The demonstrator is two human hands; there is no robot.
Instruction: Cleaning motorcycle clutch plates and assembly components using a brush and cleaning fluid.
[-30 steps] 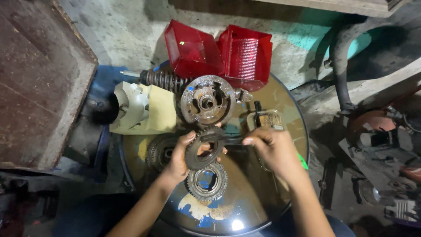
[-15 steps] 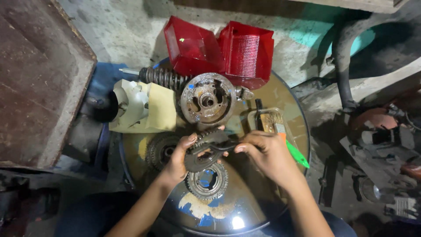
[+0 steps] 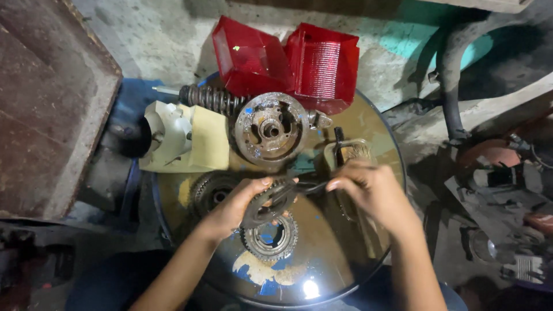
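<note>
The dark gear (image 3: pixel 266 203) sits tilted in the left hand (image 3: pixel 233 206), fingers closed around its rim, just above the drum top (image 3: pixel 322 270), while the right hand (image 3: pixel 368 193) pinches a thin dark tool (image 3: pixel 308 187) whose tip meets the gear; I judge the work on it mid-way, nothing set down yet. Around it I count two more gears lying flat, one round hub, one spring and two red lamp covers.
</note>
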